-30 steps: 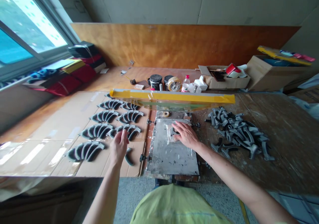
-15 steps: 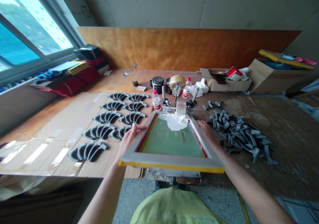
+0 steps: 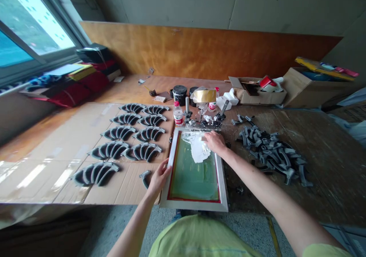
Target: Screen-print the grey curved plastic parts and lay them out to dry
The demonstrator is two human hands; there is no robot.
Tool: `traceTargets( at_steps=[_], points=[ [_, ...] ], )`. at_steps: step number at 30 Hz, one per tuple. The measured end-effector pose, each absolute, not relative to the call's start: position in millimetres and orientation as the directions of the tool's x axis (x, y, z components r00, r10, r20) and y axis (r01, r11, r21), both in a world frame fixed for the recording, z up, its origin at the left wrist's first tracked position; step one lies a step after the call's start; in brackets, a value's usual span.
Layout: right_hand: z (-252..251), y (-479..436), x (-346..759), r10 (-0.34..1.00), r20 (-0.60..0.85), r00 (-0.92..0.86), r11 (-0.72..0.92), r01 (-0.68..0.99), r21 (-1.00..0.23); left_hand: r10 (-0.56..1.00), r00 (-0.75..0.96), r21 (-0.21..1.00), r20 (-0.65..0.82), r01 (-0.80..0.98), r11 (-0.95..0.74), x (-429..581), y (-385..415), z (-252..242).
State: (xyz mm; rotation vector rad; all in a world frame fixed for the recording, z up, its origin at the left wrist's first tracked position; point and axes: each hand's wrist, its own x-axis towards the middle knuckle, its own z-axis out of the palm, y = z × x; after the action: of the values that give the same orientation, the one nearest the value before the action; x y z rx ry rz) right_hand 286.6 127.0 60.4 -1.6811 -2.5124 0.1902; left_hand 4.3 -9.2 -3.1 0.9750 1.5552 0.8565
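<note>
A screen printing frame (image 3: 223, 188) with green mesh lies nearly level in front of me, hinged at its far end. My left hand (image 3: 160, 176) grips its left rail, fingers curled over the edge. At the far part of the mesh my right hand (image 3: 215, 142) is closed on a squeegee, mostly hidden by the fingers, beside a smear of white ink (image 3: 199, 150). One curved grey part (image 3: 145, 178) lies by my left hand. Further left, curved grey parts (image 3: 97, 173) sit in fanned groups on cardboard.
A heap of grey parts (image 3: 274, 150) lies to the right. Behind the frame stand a red-capped bottle (image 3: 178, 114), a black tub (image 3: 180, 94) and a tape roll (image 3: 204, 95). Cardboard boxes (image 3: 300, 91) stand at the back right, red folders (image 3: 88, 84) at the back left.
The screen frame has come down from a tilted, raised position to nearly level. My right hand has left its right rail for the squeegee at the far end; my left hand has slid nearer along the left rail.
</note>
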Motion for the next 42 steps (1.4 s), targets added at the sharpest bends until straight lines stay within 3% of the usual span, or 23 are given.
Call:
traceTargets(
  at_steps=[8, 11, 14, 17, 20, 24, 28, 31, 34, 37, 39, 42],
  points=[
    [62.0, 79.0, 309.9, 0.691, 0.04, -0.722, 0.714, 0.672, -0.198, 0.9, -0.141, 0.884, -0.413, 0.175, 0.433, 5.1, -10.7, -8.2],
    [67.0, 91.2, 311.0, 0.706, 0.049, -0.707, 0.695, 0.677, -0.243, 0.903, -0.163, 0.884, -0.398, 0.195, 0.425, 4.9, -10.9, -10.3],
    [57.0, 93.9, 303.6, 0.778, 0.162, -0.607, 0.628, 0.747, -0.218, 0.906, -0.167, 0.887, -0.39, 0.195, 0.418, 5.3, -11.3, -7.7],
    [43.7, 81.1, 302.4, 0.747, 0.217, -0.629, 0.663, 0.729, -0.17, 0.908, -0.168, 0.892, -0.384, 0.186, 0.412, 5.9, -12.0, -4.0],
    [45.5, 78.2, 307.4, 0.717, 0.201, -0.668, 0.697, 0.681, -0.225, 0.905, -0.172, 0.893, -0.389, 0.172, 0.416, 5.4, -12.5, -2.6],
    [66.0, 117.0, 300.4, 0.814, 0.205, -0.544, 0.58, 0.733, -0.355, 0.9, -0.125, 0.893, -0.417, 0.129, 0.431, 1.5, -10.4, 10.2],
    [86.4, 164.3, 294.3, 0.906, 0.173, -0.387, 0.423, 0.84, -0.338, 0.906, -0.066, 0.908, -0.417, 0.012, 0.419, -2.5, -1.0, 56.5],
    [95.4, 177.4, 317.5, 0.905, 0.34, -0.255, 0.37, 0.866, -0.336, 0.934, -0.093, 0.938, -0.345, 0.012, 0.347, -0.2, 16.6, 99.1],
    [87.9, 168.4, 354.7, 0.878, 0.479, -0.015, 0.253, 0.863, -0.437, 0.975, -0.101, 0.978, -0.196, -0.097, 0.187, 8.7, 45.6, 131.0],
    [58.3, 141.3, 374.0, 0.945, 0.318, 0.082, 0.109, 0.834, -0.541, 0.988, -0.142, 0.974, -0.058, -0.224, 0.025, 18.7, 78.1, 151.7],
    [33.4, 118.8, 369.6, 0.982, 0.178, -0.059, 0.148, 0.827, -0.542, 0.982, -0.188, 0.972, -0.034, -0.234, -0.011, 22.8, 92.5, 158.4],
    [8.7, 90.7, 347.6, 0.941, 0.094, -0.326, 0.332, 0.827, -0.453, 0.962, -0.273, 0.971, -0.033, -0.237, -0.034, 28.8, 88.7, 146.6]
  ],
)
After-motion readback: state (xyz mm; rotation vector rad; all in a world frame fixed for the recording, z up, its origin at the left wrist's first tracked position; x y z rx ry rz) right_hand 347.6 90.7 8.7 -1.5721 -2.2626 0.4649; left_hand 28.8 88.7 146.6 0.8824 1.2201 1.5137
